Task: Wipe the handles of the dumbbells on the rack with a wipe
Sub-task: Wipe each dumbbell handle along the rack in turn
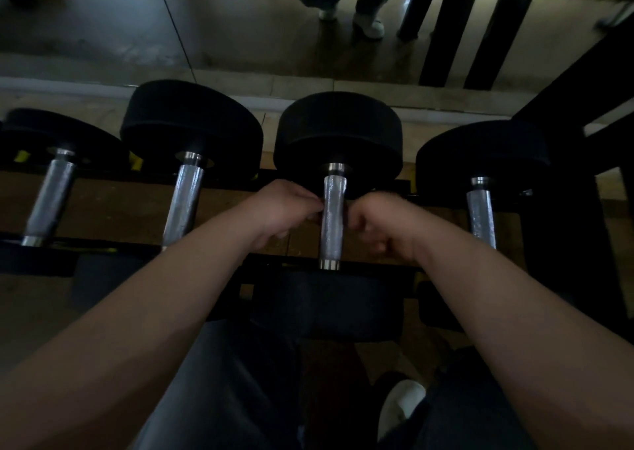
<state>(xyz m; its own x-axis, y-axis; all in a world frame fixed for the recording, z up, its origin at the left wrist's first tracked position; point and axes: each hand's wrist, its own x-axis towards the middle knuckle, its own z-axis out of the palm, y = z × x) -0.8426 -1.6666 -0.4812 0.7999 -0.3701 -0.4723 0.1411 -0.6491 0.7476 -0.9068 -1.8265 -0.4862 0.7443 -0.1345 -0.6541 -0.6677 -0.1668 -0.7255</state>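
Several dumbbells lie side by side on the rack (pixel 377 267), with black heads and knurled metal handles. My two hands flank the handle of the third dumbbell (pixel 331 219). My left hand (pixel 281 209) has its fingers curled, and the fingertips touch the handle's left side. Just right of the handle, my right hand (pixel 380 223) is curled into a fist. No wipe shows in either hand, and the insides of both fists are hidden. Other handles (pixel 183 202) (pixel 482 214) (pixel 49 199) lie untouched to either side.
A mirror behind the rack reflects a person's legs and white shoes (pixel 368 26). A black rack upright (pixel 566 209) stands at the right. My dark trousers and one white shoe (pixel 399 405) are below, on a brown floor.
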